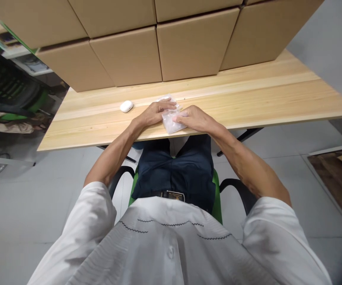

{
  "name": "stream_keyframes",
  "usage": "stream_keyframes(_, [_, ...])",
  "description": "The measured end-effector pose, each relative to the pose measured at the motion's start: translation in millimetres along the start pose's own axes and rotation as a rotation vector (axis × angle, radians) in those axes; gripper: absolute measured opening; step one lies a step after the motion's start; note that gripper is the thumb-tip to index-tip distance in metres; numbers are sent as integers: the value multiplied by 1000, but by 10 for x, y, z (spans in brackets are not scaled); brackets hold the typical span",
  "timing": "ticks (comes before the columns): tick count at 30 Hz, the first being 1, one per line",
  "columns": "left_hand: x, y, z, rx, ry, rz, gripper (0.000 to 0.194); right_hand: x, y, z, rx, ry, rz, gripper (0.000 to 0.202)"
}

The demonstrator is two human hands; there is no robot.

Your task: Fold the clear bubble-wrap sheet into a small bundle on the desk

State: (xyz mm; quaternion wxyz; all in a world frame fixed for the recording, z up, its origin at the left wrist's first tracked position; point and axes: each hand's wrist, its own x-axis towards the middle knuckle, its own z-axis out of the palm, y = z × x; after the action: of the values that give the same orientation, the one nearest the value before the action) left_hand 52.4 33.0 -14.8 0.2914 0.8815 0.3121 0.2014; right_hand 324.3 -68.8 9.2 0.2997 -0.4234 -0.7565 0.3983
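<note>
Right hand (197,118) pinches the bag (171,124) near the table (93,124) front — left hand (152,114) seems open over plastic (166,96), so press lightly.

On my feed, my right hand (195,118) pinches the near bag (172,123), thumb on top. Just left of that grip, my left hand (155,112) lies palm down, fingers across the far plastic (165,97); I can't tell whether the two pieces join. Well left of the grip, a white case (126,106) sits on the table (265,95). Beyond the grip, brown boxes (194,45) stand stacked along the table's far side.
</note>
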Motion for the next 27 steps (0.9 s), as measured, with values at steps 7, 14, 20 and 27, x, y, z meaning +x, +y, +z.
stream_keyframes(7, [-108, 131, -105, -240, 10, -154, 95, 141, -168, -11, -149, 2, 105, 41])
stream_keyframes(14, [-192, 80, -92, -96, -73, -39, 112, 266, -202, 14, -380, 25, 186, 33])
stream_keyframes(20, [-232, 41, -69, -1, -57, 2, 118, 70, 81, 106, -483, 243, 19, 42])
stream_keyframes(27, [-245, -10, -59, -13, -61, 26, 109, -387, 297, 371, -688, 310, -415, 53])
